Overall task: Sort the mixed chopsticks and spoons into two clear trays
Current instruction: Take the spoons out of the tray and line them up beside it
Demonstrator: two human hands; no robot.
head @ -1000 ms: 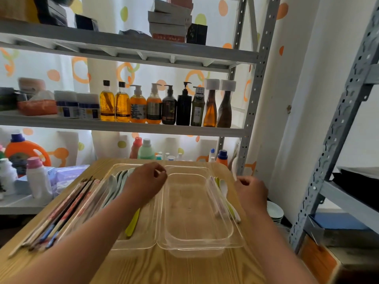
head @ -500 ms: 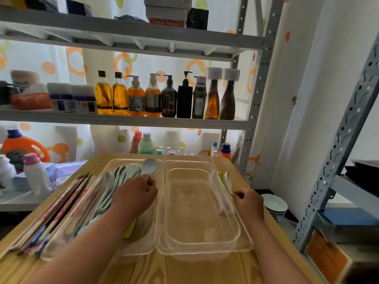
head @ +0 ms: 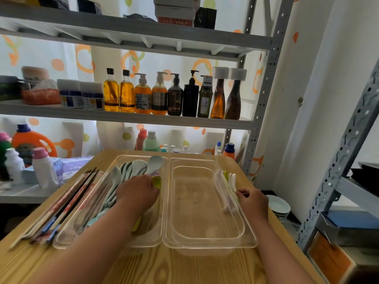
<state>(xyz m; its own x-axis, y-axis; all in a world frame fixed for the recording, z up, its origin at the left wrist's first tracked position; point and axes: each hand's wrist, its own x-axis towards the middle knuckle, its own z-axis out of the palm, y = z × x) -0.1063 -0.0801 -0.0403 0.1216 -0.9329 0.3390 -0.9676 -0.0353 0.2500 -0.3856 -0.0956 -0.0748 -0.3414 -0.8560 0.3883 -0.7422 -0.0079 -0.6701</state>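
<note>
Two clear trays stand side by side on the wooden table. The left tray [head: 147, 243] holds several pale grey-green spoons [head: 131, 169] and a yellow-green spoon [head: 157, 181]. The right tray [head: 205, 247] has nothing in it. My left hand [head: 138, 192] is inside the left tray and grips the handle of a pale spoon [head: 155, 163], whose bowl points away from me. A bundle of chopsticks [head: 67, 203] lies on the table left of that tray. Right of the right tray, my right hand [head: 253, 201] curls round the handles of the white and green spoons [head: 231, 179] lying there.
Grey metal shelving with a row of bottles [head: 174, 97] stands behind the table. Detergent bottles [head: 43, 167] sit on a low shelf at left. A stack of bowls [head: 280, 208] sits below the table's right edge, beside another rack [head: 336, 160].
My left hand has drawn back toward me inside the left tray, and the pale spoon's bowl now shows beyond it. My right hand has moved from the table edge onto the spoons at right.
</note>
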